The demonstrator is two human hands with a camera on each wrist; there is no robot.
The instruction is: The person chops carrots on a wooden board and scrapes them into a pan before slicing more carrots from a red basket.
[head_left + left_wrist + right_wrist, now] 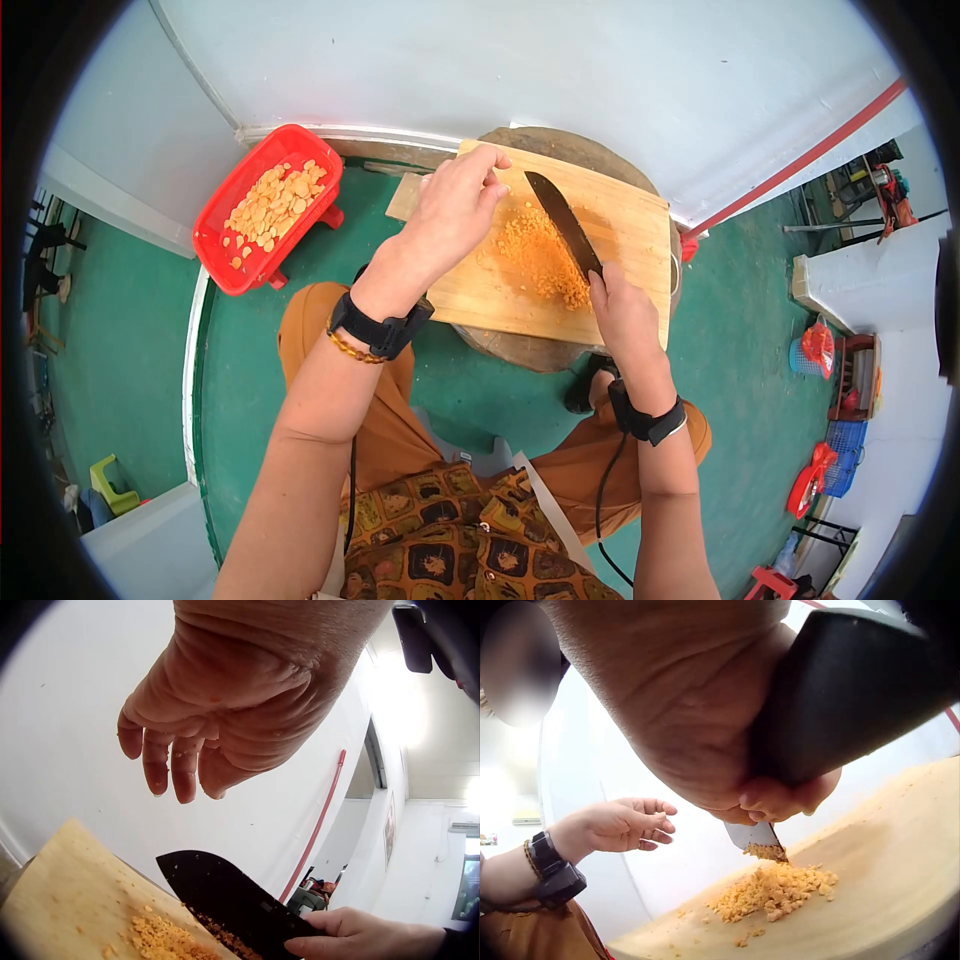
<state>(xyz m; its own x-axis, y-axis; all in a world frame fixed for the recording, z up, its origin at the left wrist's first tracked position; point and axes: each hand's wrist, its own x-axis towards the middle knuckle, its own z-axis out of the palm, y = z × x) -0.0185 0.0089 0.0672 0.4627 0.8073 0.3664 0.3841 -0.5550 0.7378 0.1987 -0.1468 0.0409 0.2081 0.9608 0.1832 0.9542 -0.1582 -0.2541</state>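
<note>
My right hand point(625, 315) grips the black handle of a dark-bladed kitchen knife point(562, 222). Its blade stands over a pile of finely chopped orange-yellow pieces point(535, 255) on a wooden cutting board point(620, 210); crumbs cling to the blade in the right wrist view. Above the board's left part hovers my left hand point(455, 205), its fingers loosely bent and nothing in them. A few crumbs stick to those fingers point(156, 769) in the left wrist view.
Under the board is a round wooden stump point(590, 150) close to the white wall point(500, 60). At the left, a red plastic basin point(215, 215) holds flat yellow slices point(275, 205). Baskets and red items line the right side, including a blue crate point(845, 455).
</note>
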